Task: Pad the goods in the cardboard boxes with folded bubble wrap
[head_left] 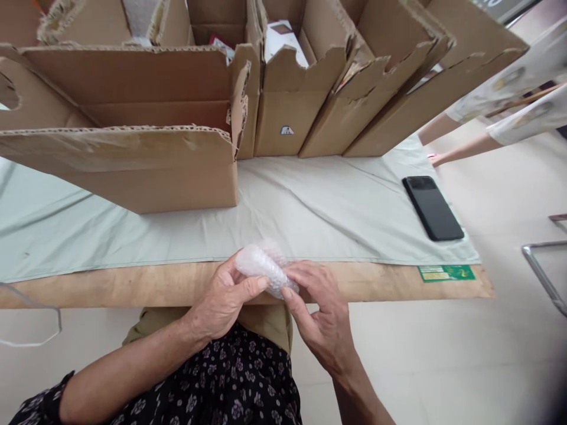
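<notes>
A small piece of clear bubble wrap (pixel 266 268), rolled or folded over, is held between both hands above the table's front edge. My left hand (pixel 225 295) grips its left end, with the thumb lying on top. At the right end, my right hand (pixel 316 298) pinches it between thumb and fingers. Whether anything lies inside the wrap I cannot tell. Behind the hands, an open cardboard box (pixel 190 174) stands on the pale green cloth (pixel 301 203).
Several cut-open cardboard boxes (pixel 292 118) stand in a row at the back, some holding packets. A black phone (pixel 433 208) lies on the right, near a green card (pixel 447 273) at the wooden edge. Another person's legs (pixel 460 147) show beyond. A metal frame (pixel 544 283) stands at far right.
</notes>
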Motion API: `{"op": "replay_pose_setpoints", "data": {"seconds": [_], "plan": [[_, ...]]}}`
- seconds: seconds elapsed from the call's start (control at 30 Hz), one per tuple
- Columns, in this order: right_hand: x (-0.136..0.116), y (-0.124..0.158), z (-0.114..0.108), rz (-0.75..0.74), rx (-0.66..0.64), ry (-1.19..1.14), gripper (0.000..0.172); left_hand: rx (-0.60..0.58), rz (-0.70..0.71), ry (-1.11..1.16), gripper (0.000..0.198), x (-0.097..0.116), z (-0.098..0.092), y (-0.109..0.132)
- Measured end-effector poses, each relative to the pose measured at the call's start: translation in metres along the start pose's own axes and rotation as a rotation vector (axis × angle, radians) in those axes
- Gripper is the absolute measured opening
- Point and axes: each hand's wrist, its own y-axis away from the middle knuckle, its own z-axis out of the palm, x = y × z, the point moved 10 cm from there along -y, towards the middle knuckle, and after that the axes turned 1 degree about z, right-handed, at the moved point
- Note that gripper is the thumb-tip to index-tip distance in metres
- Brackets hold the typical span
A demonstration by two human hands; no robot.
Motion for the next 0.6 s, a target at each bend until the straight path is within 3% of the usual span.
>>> {"op": "replay_pose_setpoints", "data": {"seconds": [0.1, 0.23, 0.3, 0.4, 0.43, 0.53, 0.6], "plan": [[0.008, 0.004, -0.002, 0.055, 0.036, 0.013, 0.037, 0.037, 0.067, -0.007, 0.045, 0.007, -0.006, 0.001], [0.024, 0.007, 0.016, 0.184, -0.067, -0.251, 0.059, 0.002, 0.091, 0.076, 0.041, 0.013, -0.003, 0.002], [0.028, 0.006, 0.023, 0.223, -0.084, -0.337, 0.049, -0.024, 0.101, 0.094, 0.037, 0.016, -0.003, 0.004], [0.034, 0.0, 0.027, 0.271, -0.057, -0.386, 0.017, -0.02, 0.127, 0.052, 0.041, 0.024, -0.012, 0.008], [0.035, -0.003, 0.028, 0.293, -0.055, -0.413, 0.013, -0.016, 0.125, 0.031, 0.041, 0.025, -0.016, 0.009], [0.039, -0.012, 0.031, 0.366, -0.071, -0.52, 0.024, -0.004, 0.11, -0.034, 0.036, 0.029, -0.026, 0.008], [0.037, -0.022, 0.027, 0.369, -0.098, -0.513, 0.021, 0.004, 0.113, -0.067, 0.032, 0.032, -0.031, 0.006]]}}
